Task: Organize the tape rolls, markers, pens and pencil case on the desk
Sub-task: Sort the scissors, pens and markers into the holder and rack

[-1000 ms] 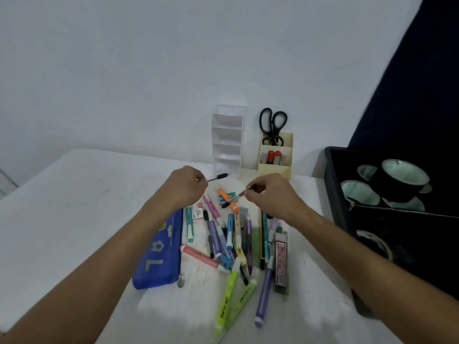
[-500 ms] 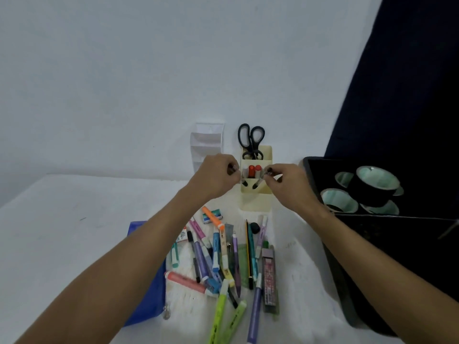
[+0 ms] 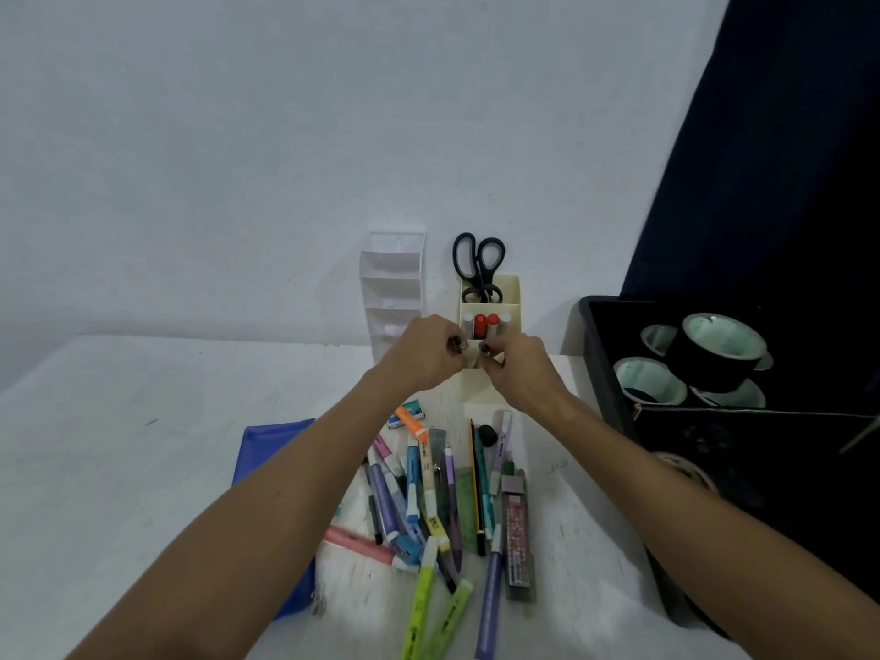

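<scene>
The left hand (image 3: 421, 352) has its fingers curled in, pinching a small dark pen (image 3: 457, 344) at the tip. The right hand (image 3: 516, 369) does the same with another dark pen (image 3: 485, 348). The two hands are close together, knuckles up, right over the front slot of the cream pen holder (image 3: 509, 297). Both arms reach straight out from the bottom of the view, the left from 7 o'clock and the right from 5 o'clock.

Behind the hands, at 12 o'clock, the holder has red-capped markers (image 3: 485, 323) in its middle slot and black scissors (image 3: 478, 266) in the back one. A white holder (image 3: 393, 283) stands just beside it at 11 o'clock.

Below the hands, at 6 o'clock, a pile of markers and pens (image 3: 443, 493) lies on the white worktop (image 3: 143, 445). A blue pencil case (image 3: 271, 450) lies at 8 o'clock, partly under the left arm. At 3 o'clock a black bin (image 3: 600, 354) holds the tape rolls (image 3: 714, 350), one stacked on top of the others.
</scene>
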Demonstrator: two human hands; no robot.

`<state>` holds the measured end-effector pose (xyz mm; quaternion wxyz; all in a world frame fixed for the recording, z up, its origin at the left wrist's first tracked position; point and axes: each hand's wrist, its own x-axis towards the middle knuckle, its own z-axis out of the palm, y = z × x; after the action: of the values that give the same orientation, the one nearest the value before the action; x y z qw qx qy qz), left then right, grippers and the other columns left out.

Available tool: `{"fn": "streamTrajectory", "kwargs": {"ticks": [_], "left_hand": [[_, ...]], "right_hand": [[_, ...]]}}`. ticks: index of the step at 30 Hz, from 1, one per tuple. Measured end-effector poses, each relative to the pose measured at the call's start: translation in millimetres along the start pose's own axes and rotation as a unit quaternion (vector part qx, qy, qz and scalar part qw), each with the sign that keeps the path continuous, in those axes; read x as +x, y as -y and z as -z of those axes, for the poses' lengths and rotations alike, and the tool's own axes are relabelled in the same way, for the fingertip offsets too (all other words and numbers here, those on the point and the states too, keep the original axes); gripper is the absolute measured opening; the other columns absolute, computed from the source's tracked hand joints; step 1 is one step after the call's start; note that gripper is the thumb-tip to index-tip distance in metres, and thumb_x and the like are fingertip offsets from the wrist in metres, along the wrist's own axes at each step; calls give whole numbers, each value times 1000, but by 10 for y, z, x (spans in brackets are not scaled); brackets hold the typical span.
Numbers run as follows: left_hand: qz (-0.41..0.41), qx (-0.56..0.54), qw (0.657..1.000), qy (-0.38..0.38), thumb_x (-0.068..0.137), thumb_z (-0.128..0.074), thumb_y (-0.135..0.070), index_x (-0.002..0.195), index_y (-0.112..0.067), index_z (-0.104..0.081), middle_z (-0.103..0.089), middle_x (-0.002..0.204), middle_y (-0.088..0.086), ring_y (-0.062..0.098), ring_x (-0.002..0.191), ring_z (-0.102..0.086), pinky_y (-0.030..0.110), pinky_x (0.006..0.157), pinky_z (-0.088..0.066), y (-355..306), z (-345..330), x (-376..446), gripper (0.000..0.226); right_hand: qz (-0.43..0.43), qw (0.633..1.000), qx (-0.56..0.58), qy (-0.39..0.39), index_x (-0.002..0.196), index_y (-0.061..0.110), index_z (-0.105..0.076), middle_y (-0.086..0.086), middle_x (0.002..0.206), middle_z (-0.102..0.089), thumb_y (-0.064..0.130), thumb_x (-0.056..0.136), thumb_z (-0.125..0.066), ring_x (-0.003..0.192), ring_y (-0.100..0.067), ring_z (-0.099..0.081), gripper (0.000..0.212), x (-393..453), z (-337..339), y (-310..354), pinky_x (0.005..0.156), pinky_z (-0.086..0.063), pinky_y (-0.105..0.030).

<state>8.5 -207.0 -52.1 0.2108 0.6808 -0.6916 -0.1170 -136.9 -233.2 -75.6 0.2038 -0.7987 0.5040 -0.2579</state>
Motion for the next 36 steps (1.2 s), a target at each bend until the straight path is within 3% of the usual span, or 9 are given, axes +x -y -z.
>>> {"fn": "streamTrajectory", "kwargs": {"ticks": [10, 13, 17, 20, 24, 29, 31, 33, 36], "left_hand": [[-7, 16, 999, 27, 84, -55, -11, 99, -5, -71, -71, 90, 13, 27, 82, -64, 36, 75, -54, 76, -105, -15, 23], [-2, 8, 1000, 17, 85, -50, -7, 113, -8, -68, -72, 93, 12, 23, 80, -64, 27, 73, -50, 125, -87, -69, 33], [-3, -2, 1000, 26, 86, -60, -14, 130, -11, -57, -70, 103, 2, 8, 81, -54, 17, 82, -40, 205, -8, -170, 43], [0, -2, 1000, 18, 86, -62, -17, 127, -12, -59, -69, 104, -1, 8, 79, -53, 17, 82, -39, 273, 78, -263, 41], [14, 16, 999, 32, 85, -64, -20, 114, -15, -66, -70, 102, 0, 9, 78, -56, 19, 78, -42, 367, 239, -431, 29], [77, 91, 979, 165, 83, -67, -25, 98, -15, -72, -70, 96, 1, 14, 82, -61, 25, 73, -48, 531, 234, -755, 20], [108, 108, 964, 216, 82, -67, -26, 96, -15, -73, -71, 93, 2, 15, 78, -63, 27, 72, -53, 633, 155, -885, 19], [138, 114, 949, 259, 80, -67, -25, 92, -12, -73, -73, 89, 4, 16, 75, -67, 30, 72, -56, 721, 80, -980, 19], [179, 104, 932, 296, 81, -67, -27, 85, -6, -72, -73, 80, 6, 18, 69, -69, 30, 64, -57, 763, -2, -1075, 22]], "right_hand": [[4, 999, 46, 15, 119, 10, -66, -7, 106, -69, 18, 88, -65, 94, -20, -61, 32, -2, -54, 9, 89, -50, -29], [3, 998, 58, 12, 122, 10, -63, -5, 103, -68, 13, 84, -69, 84, -15, -56, 39, -30, -46, -10, 79, -48, -21], [22, 997, 67, -42, 88, 14, -59, 2, 79, -56, 12, 78, -74, 66, -7, -49, 18, -109, 2, 31, 56, -38, -6], [42, 995, 85, -32, 78, 15, -54, 7, 71, -50, 11, 77, -74, 61, -2, -45, 20, -164, 27, 145, 54, -38, -5], [82, 992, 83, 40, 79, 15, -61, 2, 76, -58, 16, 79, -73, 63, -5, -49, 11, -256, 16, 345, 57, -39, -10], [151, 963, 31, 221, 87, 12, -73, -2, 79, -66, 24, 80, -73, 64, -8, -55, 14, -493, -150, 524, 64, -48, -22], [167, 950, -5, 263, 98, 15, -73, -4, 90, -68, 27, 82, -71, 72, -10, -56, 20, -575, -274, 547, 63, -45, -17], [160, 941, -27, 298, 107, 14, -71, -4, 98, -67, 27, 84, -70, 77, -9, -55, 27, -624, -385, 547, 61, -40, -11], [116, 936, -58, 328, 108, 12, -69, -7, 106, -67, 31, 82, -71, 85, -15, -62, 32, -657, -522, 522, 74, -53, -26]]}}
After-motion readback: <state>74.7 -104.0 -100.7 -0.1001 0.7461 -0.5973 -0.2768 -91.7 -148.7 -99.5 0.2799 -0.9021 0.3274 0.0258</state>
